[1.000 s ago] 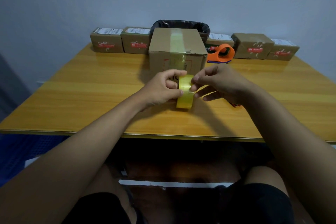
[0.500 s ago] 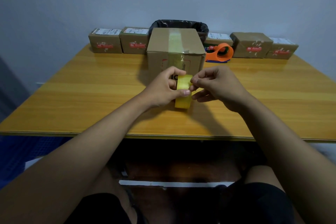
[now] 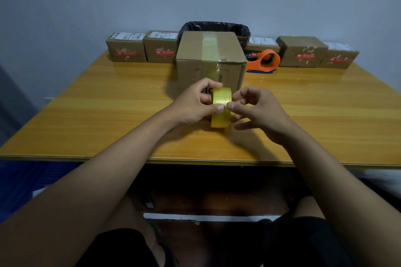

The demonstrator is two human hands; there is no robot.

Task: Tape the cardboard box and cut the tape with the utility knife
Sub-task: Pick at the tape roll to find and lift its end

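Observation:
A yellow tape roll (image 3: 221, 107) stands on edge on the wooden table (image 3: 108, 115), just in front of the cardboard box (image 3: 209, 60). The box has a strip of clear tape along its top seam and down its front face. My left hand (image 3: 195, 104) grips the roll from the left, thumb on its rim. My right hand (image 3: 253, 108) touches the roll's right rim with thumb and fingertips, the other fingers spread. Only a small orange tip (image 3: 290, 117) shows past my right wrist; I cannot tell what it is.
An orange tape dispenser (image 3: 264, 60) lies right of the box. Several small brown parcels (image 3: 127, 50) line the table's back edge, with more (image 3: 301, 54) on the right. A black-lined bin (image 3: 217, 28) stands behind the box. The table's front edge (image 3: 195, 159) crosses below my forearms.
Both hands and the roll have stayed in place. My right fingers have shifted on the roll's rim and opened out a little.

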